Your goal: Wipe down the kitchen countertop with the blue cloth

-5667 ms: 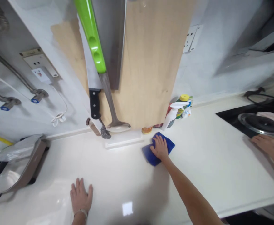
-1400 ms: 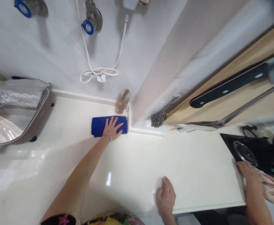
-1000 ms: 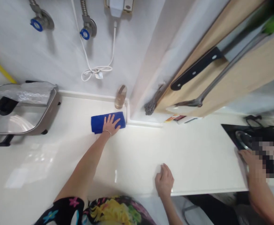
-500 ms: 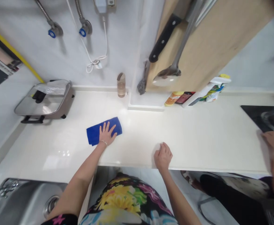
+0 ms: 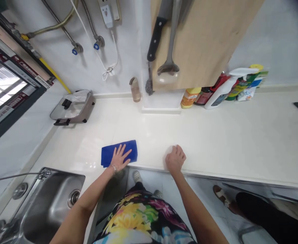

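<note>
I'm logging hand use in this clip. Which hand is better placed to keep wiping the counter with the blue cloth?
Left. The left hand lies flat, fingers spread, on the blue cloth; the right hand rests curled at the countertop edge, apart from it.

One head-worn camera looks steeply down from above onto the white countertop (image 5: pixel 215 135), facing the back wall (image 5: pixel 128 51), at arm's reach.

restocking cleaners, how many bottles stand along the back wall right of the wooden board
4 visible: a yellow-capped orange bottle, a dark red bottle, a white spray bottle, and a green yellow-capped bottle. More may be hidden behind.
</note>
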Available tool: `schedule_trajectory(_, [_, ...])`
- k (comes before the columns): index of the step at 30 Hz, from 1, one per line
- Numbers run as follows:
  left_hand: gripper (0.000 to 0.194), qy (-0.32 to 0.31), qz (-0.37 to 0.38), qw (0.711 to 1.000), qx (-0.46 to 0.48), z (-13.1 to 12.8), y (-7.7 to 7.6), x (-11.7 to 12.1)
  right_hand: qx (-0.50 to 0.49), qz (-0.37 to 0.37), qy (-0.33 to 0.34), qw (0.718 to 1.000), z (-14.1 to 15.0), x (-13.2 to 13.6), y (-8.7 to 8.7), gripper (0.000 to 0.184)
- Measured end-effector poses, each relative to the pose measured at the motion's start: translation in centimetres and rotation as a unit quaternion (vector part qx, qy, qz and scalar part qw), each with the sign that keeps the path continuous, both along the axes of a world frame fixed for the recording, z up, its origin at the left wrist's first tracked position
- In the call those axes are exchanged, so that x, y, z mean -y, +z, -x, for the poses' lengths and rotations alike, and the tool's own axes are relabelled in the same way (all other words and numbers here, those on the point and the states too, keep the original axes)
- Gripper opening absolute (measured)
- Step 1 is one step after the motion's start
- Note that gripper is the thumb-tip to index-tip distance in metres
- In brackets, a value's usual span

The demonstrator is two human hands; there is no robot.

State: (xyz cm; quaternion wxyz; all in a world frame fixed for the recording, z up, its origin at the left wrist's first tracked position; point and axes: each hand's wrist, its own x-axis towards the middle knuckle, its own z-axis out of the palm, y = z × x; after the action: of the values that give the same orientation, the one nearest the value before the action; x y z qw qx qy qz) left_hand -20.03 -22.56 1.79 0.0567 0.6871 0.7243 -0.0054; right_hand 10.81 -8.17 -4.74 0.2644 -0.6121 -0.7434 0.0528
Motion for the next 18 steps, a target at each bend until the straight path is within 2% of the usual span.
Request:
schedule_trajectory(3, [0.056, -0.009, 0.012, 1.0, -0.008, -1.1, 0.0, 0.4, 0.047, -0.004, 0.019, 0.999, -0.2, -0.2, 0.4, 0.053])
schedule_trajectory(6, [0.056, -0.011, 0.018, 1.0, -0.009, -2.4, 0.0, 0.3, 0.086, -0.003, 0.067, 0.994, -1.5, -0.6, 0.5, 0.051])
schedule_trajectory(10, [0.058, -0.045, 0.001, 0.999, 0.004, -4.7, -0.5, -0.4, 0.084, -0.025, 0.109, 0.99, -3.4, -0.7, 0.4, 0.052])
schedule_trajectory(13, [0.063, -0.078, -0.014, 0.997, 0.023, -6.3, -0.9, -1.7, 0.07, -0.043, 0.096, 0.992, -3.7, -0.6, 0.4, 0.05])
schedule_trajectory(18, [0.065, -0.107, -0.058, 0.991, 0.061, -7.4, -1.7, -5.6, 0.061, -0.055, 0.091, 0.992, -3.3, -0.6, 0.5, 0.047])
